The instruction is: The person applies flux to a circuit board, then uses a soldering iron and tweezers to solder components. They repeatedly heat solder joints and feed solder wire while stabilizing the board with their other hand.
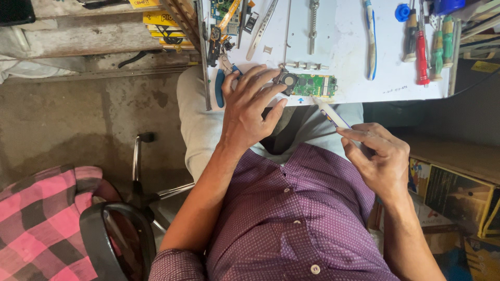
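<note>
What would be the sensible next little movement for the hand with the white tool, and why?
Probably bring the white tool's tip a little forward onto the green circuit board. The left hand pins the board at the white table's edge, while the right hand holds the tool with its tip just short of the board.

The left hand (249, 112) rests at the near edge of the white table (344, 41), its fingertips pinching a green circuit board (312, 85) by its dark end; the right hand (379, 156) holds a white tool (329, 112), tip just beside the board. Screwdrivers (427, 47) lie at the table's right; a white-and-blue toothbrush (370, 39) lies near them.
</note>
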